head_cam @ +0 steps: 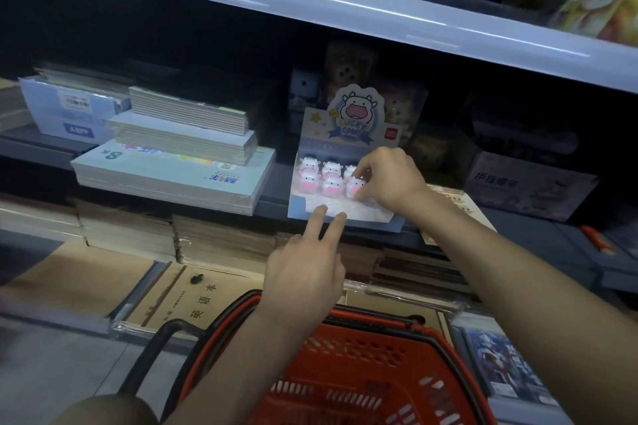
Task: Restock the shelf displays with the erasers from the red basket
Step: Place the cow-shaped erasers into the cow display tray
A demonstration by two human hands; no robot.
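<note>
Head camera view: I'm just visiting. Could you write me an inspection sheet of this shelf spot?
Surface: dark shelf, dimly lit.
Job's things: cow display box holding two rows of cow erasers, front strip unfilled; red basket below, contents not visible.
Clutter: notebook stacks to the left; printed boxes to the right.
Grips: right hand pinches the front-right cow eraser; left hand, two fingers straight, touches the box's front edge.
Cables: nothing seen.
Surroundings: upper shelf above; brown exercise books below.

right hand (390, 179) pinching cow eraser (355, 188), display box (374, 214)
</note>
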